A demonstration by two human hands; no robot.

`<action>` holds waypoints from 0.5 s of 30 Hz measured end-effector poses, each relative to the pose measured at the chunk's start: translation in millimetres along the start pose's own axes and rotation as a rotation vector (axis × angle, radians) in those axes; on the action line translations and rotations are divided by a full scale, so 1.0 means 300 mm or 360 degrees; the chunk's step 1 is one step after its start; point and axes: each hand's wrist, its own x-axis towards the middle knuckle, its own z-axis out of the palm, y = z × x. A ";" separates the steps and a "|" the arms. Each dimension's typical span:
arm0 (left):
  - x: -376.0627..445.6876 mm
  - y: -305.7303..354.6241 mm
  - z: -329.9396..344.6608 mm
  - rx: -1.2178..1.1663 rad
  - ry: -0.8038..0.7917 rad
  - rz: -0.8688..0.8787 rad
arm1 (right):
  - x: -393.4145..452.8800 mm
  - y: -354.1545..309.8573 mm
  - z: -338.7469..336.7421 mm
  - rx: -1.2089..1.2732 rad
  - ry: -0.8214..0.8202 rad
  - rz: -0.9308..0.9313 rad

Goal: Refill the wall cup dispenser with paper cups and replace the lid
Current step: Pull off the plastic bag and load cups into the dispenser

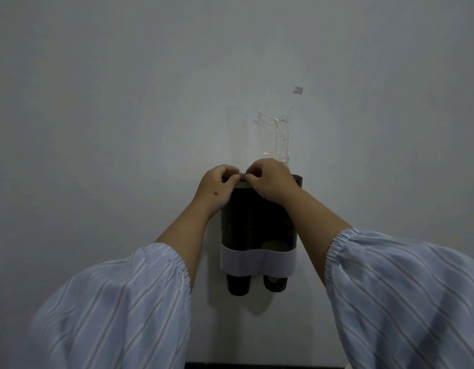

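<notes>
A dark, see-through double-tube cup dispenser (pixel 257 225) hangs on the wall, with a white band (pixel 257 263) across its lower part. Stacked dark paper cups fill the left tube, and one cup (pixel 239 284) sticks out below it. Another cup (pixel 275 283) pokes out under the right tube. My left hand (pixel 217 187) and my right hand (pixel 270 181) meet at the top of the left tube, fingertips pinched on a small shiny piece of clear plastic. A crumpled clear plastic sleeve (pixel 274 137) rises above my right hand. I see no separate lid.
The dispenser is fixed to a plain grey-white wall (pixel 124 102) with a small scuffed patch (pixel 297 90) above it. My striped light-blue sleeves fill the lower corners. A dark edge (pixel 257 365) shows at the bottom of the view.
</notes>
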 end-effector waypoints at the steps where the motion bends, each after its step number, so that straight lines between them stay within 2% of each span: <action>1: -0.006 -0.005 0.000 0.0036 -0.0009 0.0010 | -0.007 0.000 0.000 -0.0078 -0.0016 -0.0014; 5: -0.005 -0.028 0.003 0.0311 -0.0014 0.0010 | -0.032 -0.009 -0.007 -0.0313 -0.0079 -0.0040; 10: 0.012 -0.020 0.008 0.0637 0.0009 -0.0017 | -0.037 -0.011 -0.002 -0.0427 -0.0150 -0.0071; 13: 0.008 -0.031 0.019 0.0626 0.0004 0.0026 | -0.036 -0.008 0.001 -0.0484 -0.0168 -0.0080; 15: -0.012 -0.052 0.033 0.0469 0.0031 0.0120 | -0.044 -0.005 0.003 -0.0535 -0.0184 -0.0089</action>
